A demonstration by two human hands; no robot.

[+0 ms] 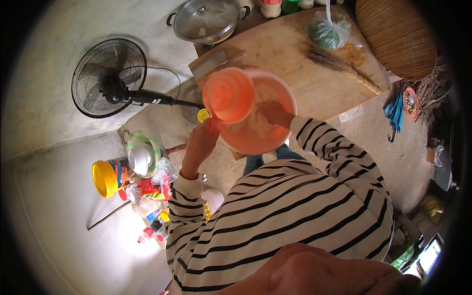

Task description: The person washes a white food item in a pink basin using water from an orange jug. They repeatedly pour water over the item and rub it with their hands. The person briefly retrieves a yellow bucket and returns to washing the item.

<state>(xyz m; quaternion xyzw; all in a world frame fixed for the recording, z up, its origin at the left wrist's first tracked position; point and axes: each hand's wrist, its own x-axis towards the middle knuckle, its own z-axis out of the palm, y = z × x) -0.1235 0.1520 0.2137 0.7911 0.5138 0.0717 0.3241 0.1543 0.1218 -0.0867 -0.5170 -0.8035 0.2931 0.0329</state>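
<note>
My left hand point(202, 137) grips the rim of a small orange plastic bowl point(228, 95), which is tipped over the left side of a larger orange plastic basin point(247, 142). Inside the basin lies a pale, powdery or doughy mass point(266, 92); I cannot tell which. My right hand point(276, 113) reaches down into the basin, its fingers blurred and partly sunk in the pale mass. Whether those fingers close on anything is hidden. The basin sits at the near edge of a wooden board table point(273, 48).
A black standing fan point(110, 83) is at the left. Behind the basin stands a lidded metal pan point(206, 20). A whisk broom point(343, 70) and a plastic bag of greens point(328, 32) lie on the table. Stacked bowls point(142, 158) and a yellow-lidded bucket point(105, 179) are lower left.
</note>
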